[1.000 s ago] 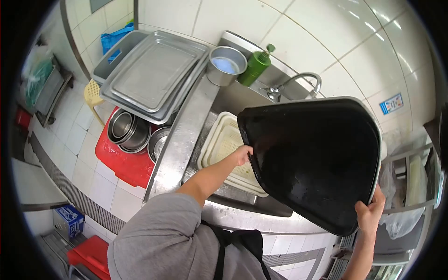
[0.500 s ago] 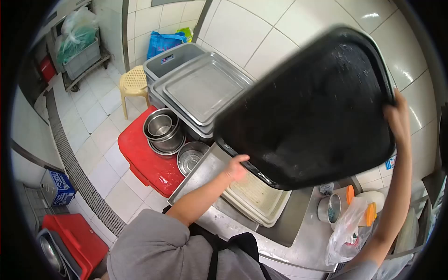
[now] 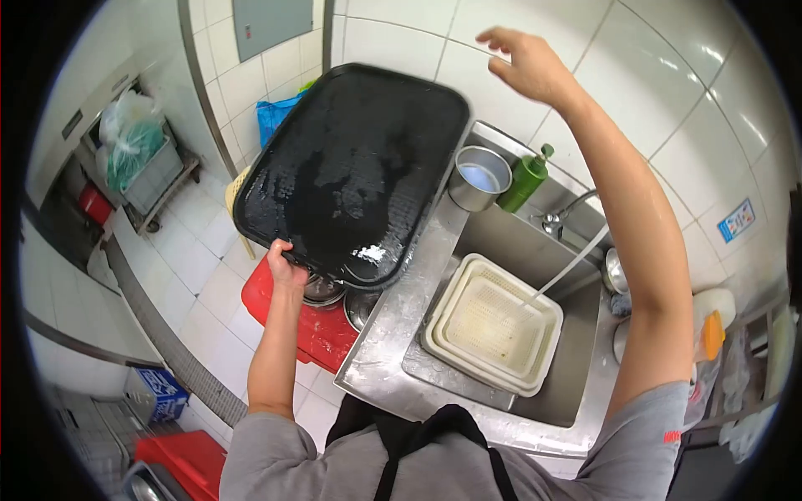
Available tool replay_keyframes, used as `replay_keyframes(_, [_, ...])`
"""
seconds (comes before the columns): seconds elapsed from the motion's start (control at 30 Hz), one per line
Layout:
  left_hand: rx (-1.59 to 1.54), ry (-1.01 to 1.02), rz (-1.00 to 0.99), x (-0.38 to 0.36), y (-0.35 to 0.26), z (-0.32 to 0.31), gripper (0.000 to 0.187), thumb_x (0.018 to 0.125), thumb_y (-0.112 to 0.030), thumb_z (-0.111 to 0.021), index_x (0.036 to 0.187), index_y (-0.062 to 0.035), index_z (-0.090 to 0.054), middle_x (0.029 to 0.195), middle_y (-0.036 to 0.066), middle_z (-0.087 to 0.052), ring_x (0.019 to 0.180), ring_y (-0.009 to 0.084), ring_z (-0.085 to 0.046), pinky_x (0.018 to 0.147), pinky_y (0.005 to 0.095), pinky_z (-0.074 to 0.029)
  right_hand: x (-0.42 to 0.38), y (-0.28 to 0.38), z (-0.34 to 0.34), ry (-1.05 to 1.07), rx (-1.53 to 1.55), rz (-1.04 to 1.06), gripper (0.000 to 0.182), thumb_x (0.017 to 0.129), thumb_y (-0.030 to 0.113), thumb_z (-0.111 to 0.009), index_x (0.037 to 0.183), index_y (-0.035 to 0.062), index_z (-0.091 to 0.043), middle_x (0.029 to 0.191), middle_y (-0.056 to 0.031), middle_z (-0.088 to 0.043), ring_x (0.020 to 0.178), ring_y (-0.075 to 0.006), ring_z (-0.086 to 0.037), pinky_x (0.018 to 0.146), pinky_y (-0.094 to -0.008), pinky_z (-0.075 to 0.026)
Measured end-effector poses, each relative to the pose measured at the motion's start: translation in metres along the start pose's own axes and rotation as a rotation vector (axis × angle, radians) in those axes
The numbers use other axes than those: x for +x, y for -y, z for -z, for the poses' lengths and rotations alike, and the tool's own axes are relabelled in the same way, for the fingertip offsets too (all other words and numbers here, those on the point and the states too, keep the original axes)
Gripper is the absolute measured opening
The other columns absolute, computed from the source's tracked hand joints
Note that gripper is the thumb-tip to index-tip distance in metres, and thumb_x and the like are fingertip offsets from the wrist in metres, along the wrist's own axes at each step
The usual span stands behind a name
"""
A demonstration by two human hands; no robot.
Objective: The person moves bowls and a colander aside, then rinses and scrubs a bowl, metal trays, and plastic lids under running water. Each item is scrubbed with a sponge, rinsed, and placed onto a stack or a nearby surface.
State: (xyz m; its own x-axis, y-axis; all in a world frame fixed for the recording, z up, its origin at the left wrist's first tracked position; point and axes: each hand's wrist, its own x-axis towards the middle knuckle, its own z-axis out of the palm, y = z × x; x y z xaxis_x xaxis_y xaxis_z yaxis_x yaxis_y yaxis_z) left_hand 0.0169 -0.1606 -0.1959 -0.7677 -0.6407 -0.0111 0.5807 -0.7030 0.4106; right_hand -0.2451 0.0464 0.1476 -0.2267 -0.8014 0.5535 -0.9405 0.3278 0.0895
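Observation:
A large black serving tray (image 3: 359,167), wet on its upper face, is tilted over the left side of the sink counter. My left hand (image 3: 286,265) grips its near left edge with the thumb on top. Raised in front of the tiled wall, my right hand (image 3: 526,67) is open and holds nothing, apart from the tray's right end. Below it, a metal pot (image 3: 479,179) and a green pump bottle (image 3: 526,179) stand at the sink's back edge. Whether the tray's far side rests on anything is hidden.
Stacked cream plastic baskets (image 3: 543,334) sit in the steel sink (image 3: 576,367), under a running tap (image 3: 553,222). Metal pots partly show on a red lid (image 3: 322,334) left of the counter. A yellow stool (image 3: 236,188) and a blue bag (image 3: 273,121) stand behind the tray.
The black tray has swung left and down, away from above the sink, still in my left hand. My right hand has let go of its edge. The view has turned right.

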Motion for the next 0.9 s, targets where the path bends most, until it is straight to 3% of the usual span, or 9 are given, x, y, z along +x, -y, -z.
replay_keyframes(0.1, [0.121, -0.14, -0.045, 0.038, -0.007, 0.018, 0.026, 0.061, -0.008, -0.044, 0.083, 0.0014, -0.054, 0.082, 0.011, -0.06, 0.079, 0.0268, -0.058, 0.076, 0.0369, -0.049, -0.062, -0.023, -0.013, 0.06, 0.036, -0.043, 0.035, 0.07, 0.009, -0.054, 0.105, 0.0037, -0.057, 0.095, -0.0156, -0.061, 0.089, -0.027, -0.058, 0.08, -0.0354, -0.046])
replay_keyframes(0.2, [0.153, -0.171, -0.042, 0.069, 0.001, 0.012, 0.026, 0.06, -0.008, -0.045, 0.082, 0.0009, -0.054, 0.083, 0.011, -0.06, 0.078, 0.0271, -0.058, 0.076, 0.0372, -0.048, -0.128, -0.035, -0.021, 0.134, 0.173, -0.191, 0.03, 0.071, 0.012, -0.052, 0.1, 0.0023, -0.058, 0.095, -0.017, -0.061, 0.09, -0.0327, -0.058, 0.08, -0.037, -0.046])
replay_keyframes(0.33, [0.153, -0.181, -0.011, 0.1, 0.023, 0.01, 0.027, 0.059, -0.008, -0.045, 0.083, 0.0014, -0.054, 0.084, 0.011, -0.06, 0.08, 0.0276, -0.058, 0.077, 0.0376, -0.048, -0.229, -0.053, -0.034, 0.117, 0.374, -0.512, 0.032, 0.072, 0.009, -0.053, 0.102, 0.001, -0.058, 0.09, -0.0142, -0.063, 0.087, -0.0245, -0.061, 0.079, -0.0317, -0.047])
replay_keyframes(0.53, [0.209, -0.281, -0.022, 0.109, 0.039, 0.034, 0.032, 0.059, -0.01, -0.046, 0.088, 0.0018, -0.054, 0.093, 0.011, -0.059, 0.089, 0.0286, -0.057, 0.081, 0.04, -0.047, -0.379, -0.112, -0.067, 0.2, 0.379, -0.942, 0.025, 0.078, 0.013, -0.052, 0.099, 0.0019, -0.06, 0.084, -0.0081, -0.064, 0.078, -0.016, -0.061, 0.071, -0.0282, -0.048])
replay_keyframes(0.6, [0.223, -0.311, -0.01, 0.108, 0.044, 0.036, 0.033, 0.061, -0.011, -0.047, 0.091, 0.0019, -0.053, 0.094, 0.012, -0.058, 0.089, 0.0288, -0.056, 0.082, 0.0397, -0.046, -0.399, -0.133, -0.077, 0.151, 0.625, -1.239, 0.021, 0.079, 0.015, -0.053, 0.095, 0.0047, -0.062, 0.081, -0.0035, -0.063, 0.071, -0.0123, -0.06, 0.065, -0.0271, -0.048])
replay_keyframes(0.63, [0.251, -0.433, -0.11, 0.11, 0.048, 0.036, 0.034, 0.062, -0.009, -0.048, 0.093, 0.004, -0.051, 0.096, 0.014, -0.057, 0.088, 0.0299, -0.056, 0.083, 0.0401, -0.045, -0.397, -0.132, -0.081, 0.034, 0.669, -1.406, 0.016, 0.081, 0.017, -0.052, 0.088, 0.0066, -0.061, 0.076, -0.0007, -0.061, 0.064, -0.0106, -0.057, 0.06, -0.0262, -0.048])
replay_keyframes(0.7, [0.285, -0.567, -0.199, 0.11, 0.052, 0.038, 0.035, 0.063, -0.007, -0.049, 0.096, 0.0062, -0.049, 0.097, 0.016, -0.056, 0.087, 0.031, -0.056, 0.084, 0.0404, -0.045, -0.405, -0.146, -0.102, -0.053, 0.785, -1.485, 0.015, 0.082, 0.017, -0.051, 0.086, 0.0059, -0.06, 0.075, -0.0016, -0.06, 0.063, -0.0113, -0.057, 0.059, -0.0266, -0.049])
replay_keyframes(0.77, [0.986, -0.601, -0.722, 0.113, 0.051, 0.043, 0.041, 0.066, -0.004, -0.05, 0.103, 0.0115, -0.043, 0.109, 0.024, -0.048, 0.094, 0.034, -0.052, 0.089, 0.0403, -0.041, -0.407, -0.158, -0.118, -0.216, 1.025, -1.548, 0.014, 0.083, 0.017, -0.051, 0.083, 0.0055, -0.057, 0.071, -0.0029, -0.058, 0.06, -0.0124, -0.057, 0.057, -0.0268, -0.051])
replay_keyframes(0.9, [1.148, -0.736, -0.599, 0.133, 0.044, 0.07, 0.055, 0.068, -0.003, -0.054, 0.115, 0.0163, -0.033, 0.123, 0.03, -0.034, 0.109, 0.0385, -0.043, 0.094, 0.0423, -0.036, -0.36, -0.158, -0.139, -0.505, 1.249, -1.689, 0.012, 0.085, 0.016, -0.052, 0.077, 0.0068, -0.05, 0.061, -0.0024, -0.051, 0.051, -0.0139, -0.051, 0.044, -0.0276, -0.045])
